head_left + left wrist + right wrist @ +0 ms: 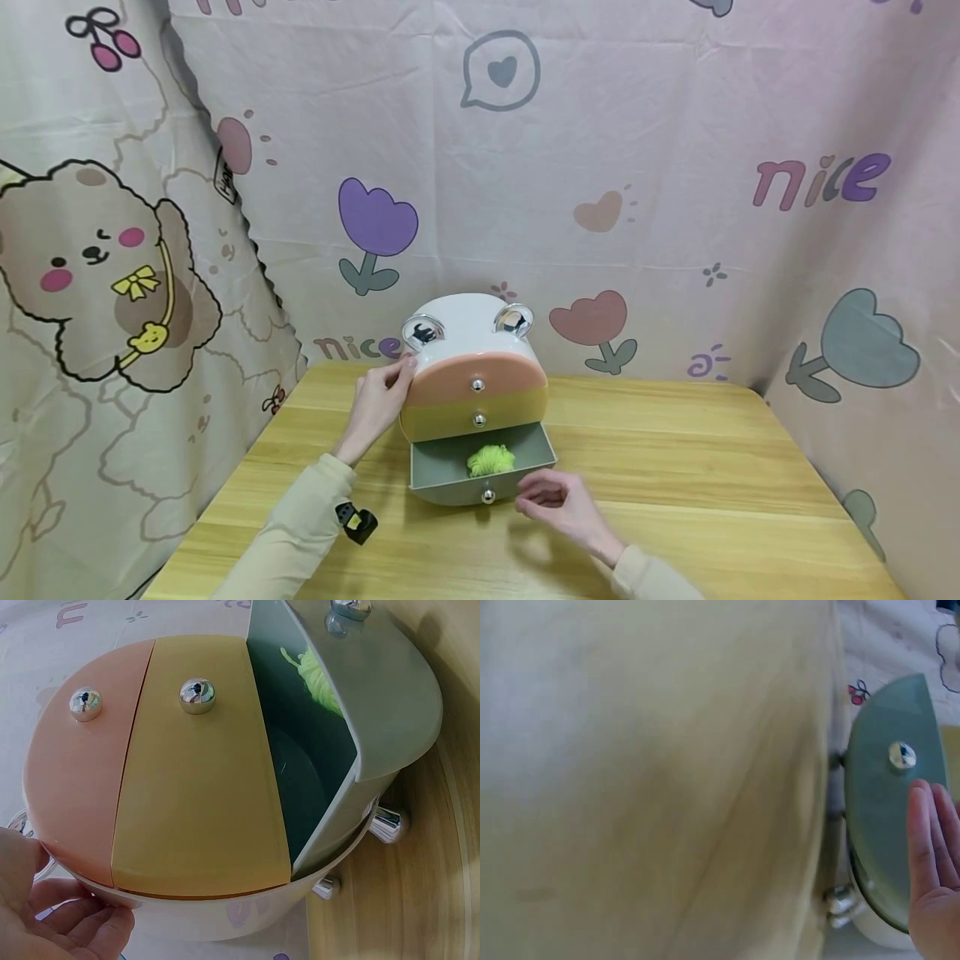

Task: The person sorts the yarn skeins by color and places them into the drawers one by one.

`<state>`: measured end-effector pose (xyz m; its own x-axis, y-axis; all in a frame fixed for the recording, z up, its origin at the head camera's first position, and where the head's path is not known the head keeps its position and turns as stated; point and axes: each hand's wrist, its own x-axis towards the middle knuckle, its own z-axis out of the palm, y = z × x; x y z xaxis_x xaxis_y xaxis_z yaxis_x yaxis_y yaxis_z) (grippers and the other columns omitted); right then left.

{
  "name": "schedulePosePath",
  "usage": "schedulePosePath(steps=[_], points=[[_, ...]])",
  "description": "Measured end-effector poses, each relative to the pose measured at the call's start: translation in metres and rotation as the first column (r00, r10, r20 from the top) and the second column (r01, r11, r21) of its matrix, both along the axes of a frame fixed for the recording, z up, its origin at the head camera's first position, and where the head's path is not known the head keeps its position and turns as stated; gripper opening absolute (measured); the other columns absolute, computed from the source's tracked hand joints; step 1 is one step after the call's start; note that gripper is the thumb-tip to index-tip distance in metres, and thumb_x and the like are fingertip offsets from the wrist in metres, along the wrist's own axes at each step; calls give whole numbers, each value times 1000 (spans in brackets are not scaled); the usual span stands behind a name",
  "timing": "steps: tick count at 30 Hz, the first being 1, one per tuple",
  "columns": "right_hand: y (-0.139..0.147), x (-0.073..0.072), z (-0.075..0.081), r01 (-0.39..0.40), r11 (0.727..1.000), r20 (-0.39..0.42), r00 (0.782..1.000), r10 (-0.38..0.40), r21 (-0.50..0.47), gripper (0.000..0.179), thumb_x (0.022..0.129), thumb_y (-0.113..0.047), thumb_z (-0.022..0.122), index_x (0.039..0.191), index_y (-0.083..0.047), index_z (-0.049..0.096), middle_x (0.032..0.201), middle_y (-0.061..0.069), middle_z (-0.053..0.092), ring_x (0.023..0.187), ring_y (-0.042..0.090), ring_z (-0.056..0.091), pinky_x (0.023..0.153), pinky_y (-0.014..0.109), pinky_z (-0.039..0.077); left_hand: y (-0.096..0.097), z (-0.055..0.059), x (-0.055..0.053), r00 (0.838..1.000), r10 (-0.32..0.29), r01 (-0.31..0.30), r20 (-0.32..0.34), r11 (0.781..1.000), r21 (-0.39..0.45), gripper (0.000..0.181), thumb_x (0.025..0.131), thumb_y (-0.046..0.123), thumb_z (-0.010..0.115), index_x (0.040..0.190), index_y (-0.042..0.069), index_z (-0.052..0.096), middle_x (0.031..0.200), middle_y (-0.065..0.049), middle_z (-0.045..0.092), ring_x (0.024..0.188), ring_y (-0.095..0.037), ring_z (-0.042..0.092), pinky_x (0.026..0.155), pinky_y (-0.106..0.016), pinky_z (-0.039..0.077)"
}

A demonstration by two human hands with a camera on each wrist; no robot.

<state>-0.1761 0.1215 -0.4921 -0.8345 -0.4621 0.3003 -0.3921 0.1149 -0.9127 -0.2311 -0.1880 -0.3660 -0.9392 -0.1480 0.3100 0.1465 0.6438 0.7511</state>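
A small drawer box with a white shell (467,323) and silver frog-like eyes stands on the table. Its green bottom drawer (450,496) is pulled out, and a ball of lime-green yarn (491,461) lies inside. The pink drawer (90,769) and the yellow drawer (199,802) are closed. My left hand (378,404) holds the box at its upper left side, thumb by the eye and bent fingers against the shell edge. My right hand (562,508), holding nothing, is beside the right end of the green drawer's front, fingers loosely bent.
The box stands on a wood-grain table (660,467), raised on short silver feet (388,823). A printed curtain (465,167) hangs behind the table and along its sides. A small black device (357,522) sits at the left sleeve.
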Motion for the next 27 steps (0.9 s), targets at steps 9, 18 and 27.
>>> schedulePosePath(steps=[9, 18, 27], points=[[-15, 1, -7, -84, 996, 68, 994, 82, 20, 37, 87, -5, 74, 119, 11, 66, 106, 32, 72, 90, 13, 76, 80, 22, 60, 0, 1, 0, 1000, -2, 2, 1, 1000, 3, 45, 104, 41, 52, 136, 12, 62, 143, -7, 58, 136, -37, 53, 114, -53, 41], [-25, -1, -13, -83, 997, 122, 989, 82, 2, 35, 88, -6, 75, 117, 10, 68, 108, 33, 71, 90, 8, 75, 80, 21, 59, 0, 0, -1, 1000, -7, 7, 8, 1000, 9, 46, 104, 42, 52, 136, 11, 61, 144, -7, 57, 137, -36, 53, 114, -53, 41], [-34, -2, -16, -31, 1000, 116, 993, 30, 3, 35, 86, -5, 76, 117, 10, 68, 108, 31, 72, 89, 4, 74, 80, 19, 58, 0, 0, -1, 1000, -8, 8, 8, 1000, 8, 46, 104, 42, 51, 137, 10, 61, 144, -8, 57, 136, -37, 53, 113, -53, 42]])
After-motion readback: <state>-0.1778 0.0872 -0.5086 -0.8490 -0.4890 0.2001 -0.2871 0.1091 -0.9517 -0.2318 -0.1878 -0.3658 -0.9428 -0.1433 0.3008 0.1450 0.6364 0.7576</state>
